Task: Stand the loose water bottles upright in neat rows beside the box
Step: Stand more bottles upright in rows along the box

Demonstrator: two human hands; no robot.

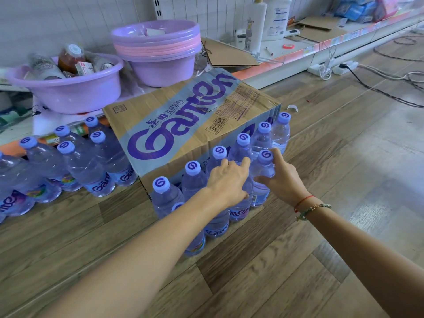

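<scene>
The right hand (281,177) is gripping an upright water bottle (263,177) near the Ganten box (183,125); the left hand (227,182) is resting, fingers spread, on neighbouring bottles (195,177) on the floor (298,249).

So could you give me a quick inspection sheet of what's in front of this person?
Surface: wood-look floor, bare in front.
Job's things: Ganten box; upright water bottles in a row along its front, more at its left.
Clutter: purple basins on a low shelf, cardboard sheets.
Hands: left hand rests on bottles; right hand grips a bottle.
Cables: power strip and cords on floor.
Surroundings: shop shelving.
</scene>
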